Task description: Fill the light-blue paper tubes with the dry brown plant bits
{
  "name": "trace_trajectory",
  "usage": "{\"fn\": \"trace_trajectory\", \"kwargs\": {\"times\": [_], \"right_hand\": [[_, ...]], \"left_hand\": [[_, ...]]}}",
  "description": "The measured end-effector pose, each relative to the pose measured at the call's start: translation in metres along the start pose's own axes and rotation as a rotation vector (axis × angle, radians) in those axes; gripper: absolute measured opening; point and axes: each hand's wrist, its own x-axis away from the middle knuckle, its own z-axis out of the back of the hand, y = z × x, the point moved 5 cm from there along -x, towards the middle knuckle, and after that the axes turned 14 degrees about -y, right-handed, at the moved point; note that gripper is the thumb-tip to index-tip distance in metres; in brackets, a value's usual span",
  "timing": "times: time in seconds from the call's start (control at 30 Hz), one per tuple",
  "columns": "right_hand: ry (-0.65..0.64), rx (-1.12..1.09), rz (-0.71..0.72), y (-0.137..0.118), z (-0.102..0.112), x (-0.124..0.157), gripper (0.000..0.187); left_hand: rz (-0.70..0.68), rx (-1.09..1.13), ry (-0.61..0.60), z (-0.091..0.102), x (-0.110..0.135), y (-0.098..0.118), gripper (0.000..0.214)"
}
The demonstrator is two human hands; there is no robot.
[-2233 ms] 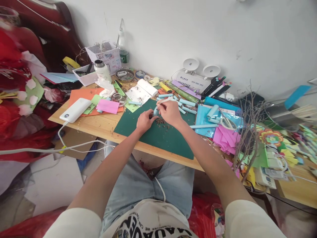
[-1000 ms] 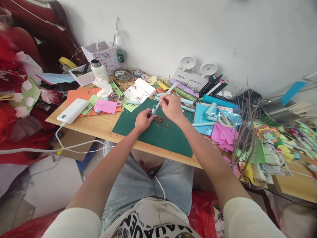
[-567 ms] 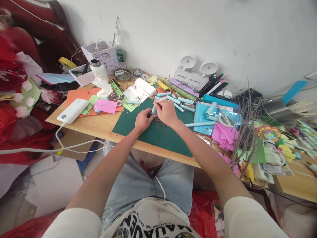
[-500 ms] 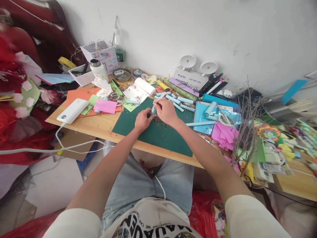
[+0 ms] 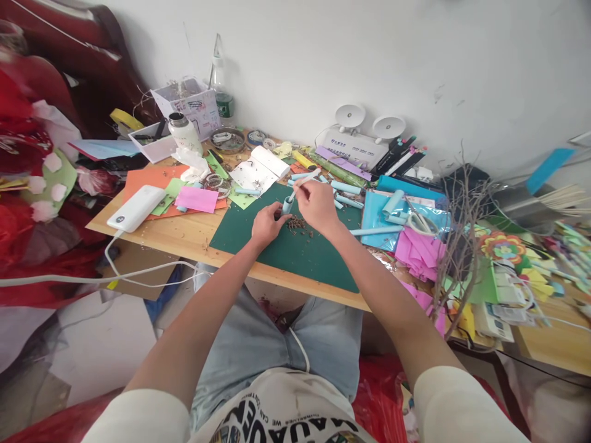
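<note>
A short light-blue paper tube (image 5: 287,205) stands on the green cutting mat (image 5: 249,231), its fingers-side gripped by my left hand (image 5: 268,224). My right hand (image 5: 316,203) pinches a thin whitish stick (image 5: 306,179) that slants down to the left, its lower end at the tube's open top. Whether the tip is inside the tube I cannot tell. Beside the tube lies a small heap of brown crumbly bits (image 5: 298,224). Several more light-blue tubes (image 5: 346,186) lie behind my right hand.
A white power bank (image 5: 136,208) with a cable sits at the table's left edge. A white bottle (image 5: 184,132) stands behind it. On the right are a blue plastic packet (image 5: 373,212), pink paper (image 5: 418,252) and dry twigs (image 5: 455,246).
My right hand has moved slightly right, tilting the stick so the tube's open top now shows. My left hand keeps its hold on the tube.
</note>
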Motion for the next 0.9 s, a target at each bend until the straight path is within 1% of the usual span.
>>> {"fn": "trace_trajectory", "kwargs": {"times": [0.1, 0.17, 0.23, 0.47, 0.63, 0.77, 0.9], "right_hand": [[-0.013, 0.017, 0.020, -0.003, -0.004, 0.000, 0.023], [-0.038, -0.008, 0.042, -0.005, -0.006, 0.001, 0.024], [-0.032, -0.053, 0.041, -0.005, -0.006, 0.003, 0.024], [-0.015, -0.172, -0.061, 0.005, -0.006, 0.012, 0.027], [-0.011, -0.119, -0.082, 0.005, -0.003, 0.006, 0.025], [-0.062, -0.023, 0.006, -0.002, 0.000, -0.002, 0.022], [-0.084, 0.043, 0.026, -0.007, 0.002, -0.005, 0.023]], "left_hand": [[0.009, 0.002, -0.004, 0.000, 0.000, 0.000, 0.015], [0.004, 0.010, -0.004, 0.000, 0.000, 0.000, 0.013], [0.006, 0.014, -0.002, 0.000, -0.001, 0.000, 0.012], [0.003, 0.003, 0.000, 0.000, -0.001, -0.002, 0.019], [0.024, -0.005, -0.012, 0.000, 0.000, 0.000, 0.018], [0.000, -0.007, -0.008, 0.000, 0.000, 0.002, 0.011], [-0.009, -0.001, 0.002, 0.000, -0.001, 0.001, 0.009]]}}
